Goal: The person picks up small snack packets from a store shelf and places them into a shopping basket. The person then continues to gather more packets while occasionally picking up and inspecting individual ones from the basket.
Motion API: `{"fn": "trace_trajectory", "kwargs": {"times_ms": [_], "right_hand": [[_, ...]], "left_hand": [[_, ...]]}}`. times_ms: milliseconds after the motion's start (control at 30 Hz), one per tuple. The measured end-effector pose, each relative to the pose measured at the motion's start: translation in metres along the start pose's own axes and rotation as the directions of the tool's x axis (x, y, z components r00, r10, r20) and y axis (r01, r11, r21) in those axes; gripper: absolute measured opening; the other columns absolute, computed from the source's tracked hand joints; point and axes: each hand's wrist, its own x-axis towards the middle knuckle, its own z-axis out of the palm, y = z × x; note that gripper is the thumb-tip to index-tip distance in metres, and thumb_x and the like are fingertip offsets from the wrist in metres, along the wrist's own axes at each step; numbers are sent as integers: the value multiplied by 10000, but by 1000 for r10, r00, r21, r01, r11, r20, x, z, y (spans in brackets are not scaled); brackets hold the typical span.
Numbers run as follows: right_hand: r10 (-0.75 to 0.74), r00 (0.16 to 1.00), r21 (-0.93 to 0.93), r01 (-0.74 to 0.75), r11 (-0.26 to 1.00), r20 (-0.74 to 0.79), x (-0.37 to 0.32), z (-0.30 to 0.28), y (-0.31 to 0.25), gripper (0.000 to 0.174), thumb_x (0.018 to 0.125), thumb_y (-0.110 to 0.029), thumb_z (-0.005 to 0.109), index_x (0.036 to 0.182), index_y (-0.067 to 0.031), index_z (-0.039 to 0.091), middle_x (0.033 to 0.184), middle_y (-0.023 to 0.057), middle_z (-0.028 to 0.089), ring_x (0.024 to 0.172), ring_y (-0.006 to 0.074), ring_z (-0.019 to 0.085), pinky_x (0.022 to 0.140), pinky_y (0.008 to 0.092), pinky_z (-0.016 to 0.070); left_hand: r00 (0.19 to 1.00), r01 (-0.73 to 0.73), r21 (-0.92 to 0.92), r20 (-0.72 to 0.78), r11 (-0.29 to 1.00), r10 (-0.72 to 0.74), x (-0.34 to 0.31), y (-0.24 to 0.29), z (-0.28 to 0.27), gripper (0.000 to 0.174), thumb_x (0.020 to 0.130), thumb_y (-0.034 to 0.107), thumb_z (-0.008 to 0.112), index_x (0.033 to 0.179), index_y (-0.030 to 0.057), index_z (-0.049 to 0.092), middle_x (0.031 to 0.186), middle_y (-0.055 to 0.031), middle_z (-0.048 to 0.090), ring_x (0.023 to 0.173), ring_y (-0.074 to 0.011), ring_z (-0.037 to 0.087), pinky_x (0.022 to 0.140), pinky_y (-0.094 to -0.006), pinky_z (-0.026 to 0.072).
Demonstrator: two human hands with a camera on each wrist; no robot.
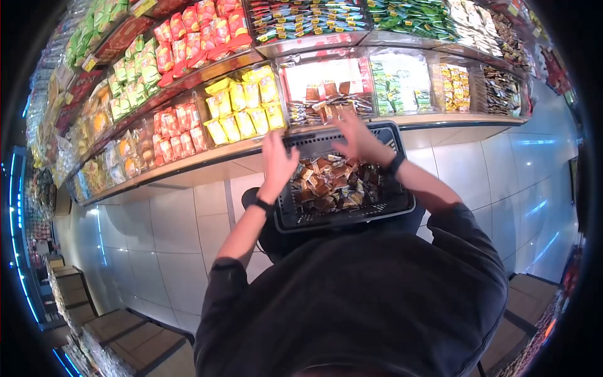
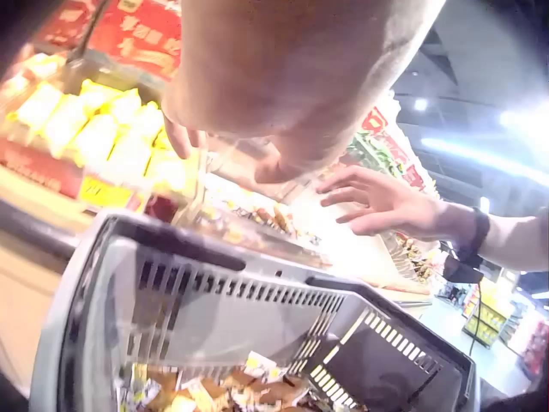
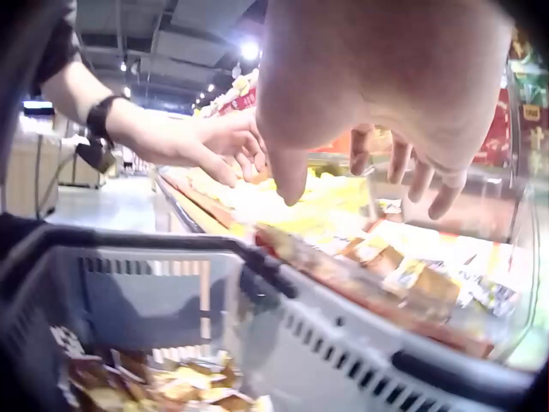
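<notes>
A dark grey shopping basket (image 1: 344,224) stands in front of the person, its far side against the shelf edge. Many small brown-and-white wrapped packets (image 1: 336,182) cover its bottom. Above the basket's left side is the left hand (image 1: 279,164), fingers loosely spread and holding nothing. The right hand (image 1: 359,141) hovers over the far right part, fingers extended toward the shelf, also without anything in its grasp. Just beyond the fingertips, a clear-fronted shelf bin holds similar brown packets (image 3: 433,287). In the right wrist view the right fingers hang bent downward above that bin.
Yellow packets (image 1: 242,103) fill the bin to the left, with red packets (image 1: 178,132) farther along. Green-and-white packets (image 1: 402,94) lie to the right. A wooden shelf edge (image 1: 440,119) runs behind the basket. Tiled floor (image 1: 176,220) shows on both sides.
</notes>
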Motion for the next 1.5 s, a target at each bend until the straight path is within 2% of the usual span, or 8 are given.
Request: {"fn": "trace_trajectory", "kwargs": {"times_ms": [100,200,300,367,433,800,1133,1500], "right_hand": [[79,996,-104,-75,992,39,48,-11,27,849,782,-415,788,1479,-87,433,1506,263,374,1389,467,371,1106,593,343],[189,919,-248,-104,963,347,75,5,58,965,796,-693,684,1550,-183,362,1600,248,251,1478,471,249,1145,634,275],[156,889,-166,-92,982,431,82,38,95,1036,756,-791,639,1566,-218,341,1618,248,240,1511,436,198,1146,671,225],[196,873,-200,-116,973,447,85,40,101,1030,761,-815,606,1560,-219,349,1593,223,309,1488,421,257,1132,656,247],[189,843,-169,-119,978,504,87,43,102,1014,771,-822,585,1552,-216,360,1558,188,380,1455,414,311,1113,641,268],[246,865,-252,-144,957,438,95,58,107,986,743,-770,651,1502,-183,425,1502,163,464,1368,448,420,1091,630,325],[253,925,-455,-103,885,283,108,74,87,717,692,-455,813,1267,-92,586,1173,134,660,1081,341,652,881,537,558],[222,935,-430,-87,899,275,114,77,80,454,721,-315,801,1070,-48,686,1095,123,661,1040,318,658,853,416,568]], "left_hand": [[976,-188,-12,109,982,188,59,20,11,600,764,73,731,1305,7,480,1317,-280,468,1241,-463,474,1080,-488,412],[950,-263,87,200,961,241,105,-3,43,639,747,110,757,1316,8,484,1362,-275,457,1274,-454,463,1093,-483,412],[885,-248,282,454,927,99,141,-15,56,754,769,203,795,1421,52,447,1447,-241,437,1354,-414,426,1134,-457,397],[694,-271,346,717,898,-67,156,-14,60,813,735,226,833,1432,63,446,1453,-240,439,1357,-402,439,1116,-462,417],[668,-310,371,740,875,-77,160,-12,68,819,719,221,846,1423,75,456,1403,-223,504,1312,-387,496,1085,-466,445],[799,-444,501,596,743,76,142,-40,106,681,713,147,820,1317,123,505,1212,-146,621,1143,-342,616,945,-467,496],[813,-396,579,581,713,-21,149,-45,127,784,690,152,864,1351,70,450,1205,-164,626,1125,-349,639,960,-474,503],[750,-474,517,661,713,19,157,-46,114,737,718,45,808,1354,103,440,1193,-151,642,1092,-336,664,882,-447,553]]}}
